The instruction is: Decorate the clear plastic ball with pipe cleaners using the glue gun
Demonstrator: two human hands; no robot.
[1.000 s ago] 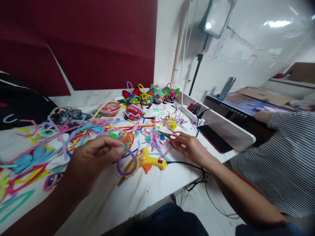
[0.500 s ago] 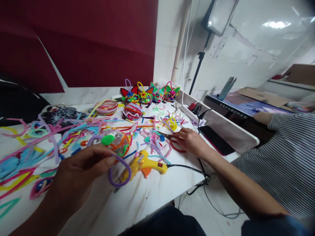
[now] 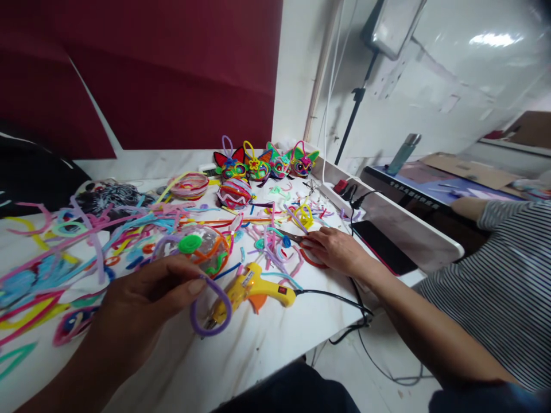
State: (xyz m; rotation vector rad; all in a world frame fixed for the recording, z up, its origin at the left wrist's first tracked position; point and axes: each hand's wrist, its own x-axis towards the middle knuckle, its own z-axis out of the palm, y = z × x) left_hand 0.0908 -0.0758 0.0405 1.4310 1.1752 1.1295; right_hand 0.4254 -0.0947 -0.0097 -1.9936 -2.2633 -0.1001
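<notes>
My left hand [image 3: 150,301] pinches the ends of a purple pipe cleaner [image 3: 193,315], bent into a round loop, between thumb and forefinger. Below and behind the loop lies a yellow glue gun [image 3: 271,289] with an orange trigger. Just beyond my left hand sits a clear ball [image 3: 205,238] wound with orange and green pipe cleaners, a green coil on it. Farther right, my right hand [image 3: 331,248] has its fingers closed on a pair of scissors [image 3: 293,236] low over the table. A red-orange handle loop shows beneath the fingers. Pipe cleaner scraps lie around the blades.
Several colourful animal-head ornaments [image 3: 258,166] stand at the back. Loose pipe cleaners [image 3: 90,252] cover the table's left. A black phone [image 3: 384,246] and a power strip [image 3: 338,198] lie along the right edge. The glue gun's cord [image 3: 331,295] runs off the table. A person in a striped shirt [image 3: 482,287] is at right.
The view has shifted slightly, so most things appear a little farther right. My left hand still pinches the purple loop, and my right hand stays at the scissors.
</notes>
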